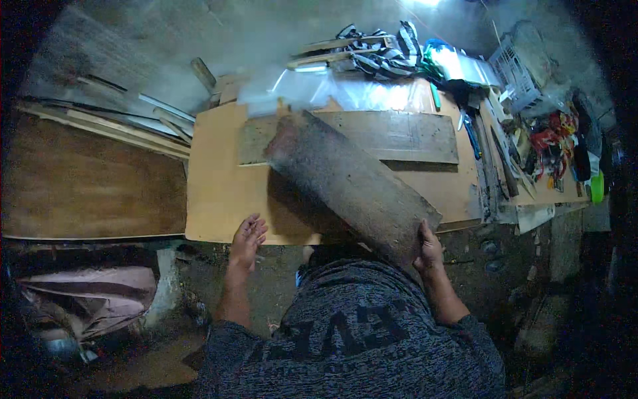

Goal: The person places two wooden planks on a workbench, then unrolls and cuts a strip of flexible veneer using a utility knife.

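Note:
A wide, dark, weathered wooden board (345, 179) slants over the light-coloured table (216, 193), its far end up and to the left. At the near right end my right hand (430, 247) grips the board's edge, thumb on top and fingers mostly hidden beneath. My left hand (248, 236) is off the board, near the table's front edge, with fingers apart and nothing in it. Behind the slanted board, a second greyish wooden plank (399, 133) lies lengthwise across the table, partly covered by the first.
Clear plastic sheeting (379, 93) and a black-and-white striped cloth (392, 60) lie at the back. A white plastic crate (515, 73) and assorted clutter stand at the right. To the left is a brown panel (93, 176) with wood strips (126, 130) behind it.

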`<state>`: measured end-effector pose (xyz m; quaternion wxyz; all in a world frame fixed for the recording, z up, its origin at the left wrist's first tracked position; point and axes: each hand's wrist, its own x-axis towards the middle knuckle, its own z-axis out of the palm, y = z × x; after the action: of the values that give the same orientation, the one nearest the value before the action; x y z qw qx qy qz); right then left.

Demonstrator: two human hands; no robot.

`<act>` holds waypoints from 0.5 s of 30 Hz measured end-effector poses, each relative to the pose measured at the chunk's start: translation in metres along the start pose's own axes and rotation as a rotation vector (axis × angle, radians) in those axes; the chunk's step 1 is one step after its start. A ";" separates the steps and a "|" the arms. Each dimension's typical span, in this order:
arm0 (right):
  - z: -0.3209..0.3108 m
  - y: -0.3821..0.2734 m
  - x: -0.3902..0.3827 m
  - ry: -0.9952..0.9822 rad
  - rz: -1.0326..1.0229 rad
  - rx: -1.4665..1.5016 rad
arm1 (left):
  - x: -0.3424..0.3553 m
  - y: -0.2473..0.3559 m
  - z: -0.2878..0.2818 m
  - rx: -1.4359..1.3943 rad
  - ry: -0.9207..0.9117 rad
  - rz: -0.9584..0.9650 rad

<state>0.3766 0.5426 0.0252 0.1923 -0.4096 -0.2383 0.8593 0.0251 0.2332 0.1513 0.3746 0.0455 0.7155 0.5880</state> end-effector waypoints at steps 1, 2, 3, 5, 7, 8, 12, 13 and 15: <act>-0.004 0.003 -0.001 0.039 -0.074 -0.066 | -0.001 0.002 0.010 0.000 -0.009 -0.003; -0.010 0.009 0.001 0.078 -0.147 -0.131 | 0.001 0.002 0.020 0.022 -0.030 -0.009; -0.016 0.016 0.003 0.117 -0.219 -0.198 | 0.002 0.002 0.028 0.044 -0.051 -0.015; -0.007 0.020 0.003 0.171 -0.350 -0.332 | 0.004 -0.008 0.028 0.054 -0.091 0.018; 0.024 0.009 -0.013 0.126 -0.173 -0.062 | 0.003 -0.016 0.030 0.065 -0.129 0.044; 0.041 0.002 -0.023 0.090 -0.007 0.208 | 0.002 -0.014 0.039 0.092 -0.141 0.009; 0.029 0.013 -0.024 0.039 0.028 0.297 | 0.005 -0.012 0.075 0.241 -0.258 -0.054; 0.009 0.027 -0.016 0.122 0.036 0.145 | 0.007 -0.013 0.087 0.243 -0.272 -0.060; 0.007 0.035 -0.018 0.198 0.060 -0.014 | 0.007 -0.019 0.102 0.216 -0.382 -0.052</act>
<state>0.3766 0.5035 0.0202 0.1864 -0.5010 -0.2120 0.8181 0.0877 0.3134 0.1290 0.5115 0.1774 0.6913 0.4786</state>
